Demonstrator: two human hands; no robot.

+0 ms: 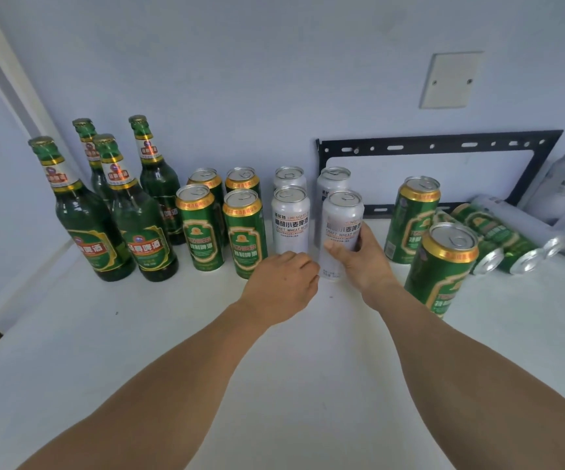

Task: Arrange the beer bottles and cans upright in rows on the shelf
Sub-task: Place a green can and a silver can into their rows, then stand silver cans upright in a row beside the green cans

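Observation:
My right hand (362,262) grips an upright white wheat-beer can (342,222) in the front row on the white shelf (274,385). My left hand (283,283) hovers with curled fingers just left of that can, in front of another white can (290,220), holding nothing. Several green bottles (138,228) stand upright at the left, then several green cans (199,228) in two rows. Two more white cans (333,181) stand behind. Two green cans (440,266) stand upright to the right.
Several green and white cans (498,239) lie on their sides at the far right. A black metal bracket (444,147) leans on the wall behind them. A blank wall plate (450,79) sits above. The shelf's left edge runs by a white frame.

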